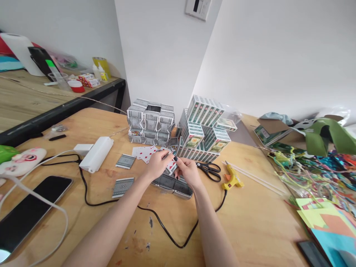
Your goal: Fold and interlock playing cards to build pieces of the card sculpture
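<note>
Both hands meet at the middle of the table, pinching one playing card between them. My left hand closes on its upper left side, and my right hand grips it from the right. Just below them lies a long block covered in card backs, partly hidden by the fingers. Several loose cards lie face up left of my hands. Two patterned card pieces rest face down farther left. Behind stands a boxy structure built of folded cards.
Stacked card boxes stand behind my right hand. Black scissors and a yellow glue gun lie to the right, its cord looping in front. A white power adapter and a phone lie left; craft scraps crowd the right.
</note>
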### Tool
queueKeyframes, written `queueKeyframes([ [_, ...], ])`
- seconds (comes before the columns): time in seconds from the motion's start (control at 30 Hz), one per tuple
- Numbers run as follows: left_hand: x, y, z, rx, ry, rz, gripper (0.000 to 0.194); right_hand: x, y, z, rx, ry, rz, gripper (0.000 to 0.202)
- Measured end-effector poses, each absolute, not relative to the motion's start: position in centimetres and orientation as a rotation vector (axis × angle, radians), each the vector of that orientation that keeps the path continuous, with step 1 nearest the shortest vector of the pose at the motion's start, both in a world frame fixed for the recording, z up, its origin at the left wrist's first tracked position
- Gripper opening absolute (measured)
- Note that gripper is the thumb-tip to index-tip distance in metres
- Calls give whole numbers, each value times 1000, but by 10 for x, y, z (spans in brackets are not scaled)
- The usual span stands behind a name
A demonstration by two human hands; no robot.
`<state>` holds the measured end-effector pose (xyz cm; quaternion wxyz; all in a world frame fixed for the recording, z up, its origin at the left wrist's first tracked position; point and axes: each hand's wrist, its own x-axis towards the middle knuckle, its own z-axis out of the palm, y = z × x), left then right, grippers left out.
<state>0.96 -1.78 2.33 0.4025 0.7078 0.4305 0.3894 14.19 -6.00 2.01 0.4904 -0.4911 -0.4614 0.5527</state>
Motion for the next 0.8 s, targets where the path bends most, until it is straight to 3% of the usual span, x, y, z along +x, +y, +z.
queueKeyframes([
  [0.8, 9, -21, 26, 1863, 1071, 1027, 32, 142, -61, 24, -1193, -1041, 1377, 32],
])
